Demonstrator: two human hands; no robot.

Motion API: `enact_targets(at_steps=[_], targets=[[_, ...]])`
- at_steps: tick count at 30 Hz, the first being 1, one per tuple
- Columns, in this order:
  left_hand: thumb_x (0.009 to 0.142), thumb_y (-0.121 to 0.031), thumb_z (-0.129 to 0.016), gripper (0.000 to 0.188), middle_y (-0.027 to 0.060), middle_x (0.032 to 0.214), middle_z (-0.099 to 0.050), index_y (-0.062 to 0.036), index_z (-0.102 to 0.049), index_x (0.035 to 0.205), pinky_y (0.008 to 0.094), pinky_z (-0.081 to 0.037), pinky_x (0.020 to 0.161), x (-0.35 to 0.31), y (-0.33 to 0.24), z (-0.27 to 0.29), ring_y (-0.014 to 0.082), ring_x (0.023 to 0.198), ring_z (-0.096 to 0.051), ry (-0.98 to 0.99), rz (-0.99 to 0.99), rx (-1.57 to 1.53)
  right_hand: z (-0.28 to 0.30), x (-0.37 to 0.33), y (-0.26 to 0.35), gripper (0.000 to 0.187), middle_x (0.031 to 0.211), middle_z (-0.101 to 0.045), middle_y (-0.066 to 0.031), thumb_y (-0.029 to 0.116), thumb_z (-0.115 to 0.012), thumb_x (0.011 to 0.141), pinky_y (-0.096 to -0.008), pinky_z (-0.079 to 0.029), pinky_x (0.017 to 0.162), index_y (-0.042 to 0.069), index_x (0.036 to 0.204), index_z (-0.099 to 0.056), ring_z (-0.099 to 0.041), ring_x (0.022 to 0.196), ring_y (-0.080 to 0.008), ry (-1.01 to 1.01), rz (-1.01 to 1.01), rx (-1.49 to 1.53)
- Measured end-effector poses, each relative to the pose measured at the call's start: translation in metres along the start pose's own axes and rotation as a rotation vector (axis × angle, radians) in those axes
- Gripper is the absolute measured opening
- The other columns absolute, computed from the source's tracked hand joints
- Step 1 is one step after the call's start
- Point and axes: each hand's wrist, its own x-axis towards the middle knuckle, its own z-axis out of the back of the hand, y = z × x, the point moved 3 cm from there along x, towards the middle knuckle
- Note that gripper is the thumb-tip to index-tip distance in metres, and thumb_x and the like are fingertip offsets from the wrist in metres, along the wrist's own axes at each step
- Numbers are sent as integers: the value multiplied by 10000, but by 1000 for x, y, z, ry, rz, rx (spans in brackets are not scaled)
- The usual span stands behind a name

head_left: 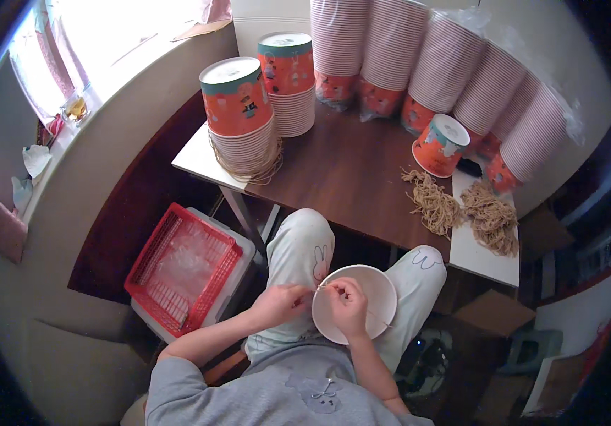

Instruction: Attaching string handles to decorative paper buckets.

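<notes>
A white-lined paper bucket rests between my thighs with its mouth facing up. At its left rim my left hand is closed in a pinch on a thin cord. My right hand reaches over the bucket's mouth and pinches the same cord close by, the two hands' fingertips almost meeting. A loose thin strand shows inside the bucket, to the right of my right wrist. The bucket's outer wall is mostly hidden by my legs and hands.
On the brown table stand upside-down bucket stacks, one ringed with cords. Tall plastic-wrapped stacks line the back. A single orange bucket stands near tan cord bundles. A red basket sits at my left.
</notes>
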Motion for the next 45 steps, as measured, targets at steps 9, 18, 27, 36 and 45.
enact_targets(at_steps=[9,18,27,36,45], targets=[[747,-165,-609,167,123,745,-608,-77,-615,889,379,-494,560,7,-3,-6,283,634,-608,-148,-54,122,0,-2,-3,57,805,-592,-71,40,-638,742,-273,-453,628,22,788,-610,-552,692,-171,26,-33,46],[742,-120,-597,135,109,743,-613,-57,-616,859,366,-498,570,8,3,-17,285,623,-610,-139,-102,107,-2,-4,-6,62,815,-595,-72,60,-640,750,-277,-461,662,21,789,-611,-567,745,-187,46,-59,55],[731,-72,-629,117,96,742,-618,-54,-630,847,302,-501,542,12,-5,-2,215,599,-617,-398,-92,-82,-4,-6,-7,71,826,-593,-63,78,-635,770,-263,-454,672,15,791,-610,-557,760,-155,34,-140,113],[741,-61,-632,128,79,758,-622,-40,-633,867,256,-481,580,15,-8,-3,152,637,-601,-290,-55,-354,-4,-7,-16,80,820,-591,-66,86,-623,781,-265,-449,659,10,795,-605,-559,744,-159,5,-146,146],[732,-44,-653,155,72,806,-624,-22,-624,883,228,-477,592,15,-6,-11,102,660,-588,-250,32,-416,-5,-7,-16,82,809,-591,-67,84,-629,774,-261,-449,655,6,783,-606,-556,739,-147,6,-164,173]])
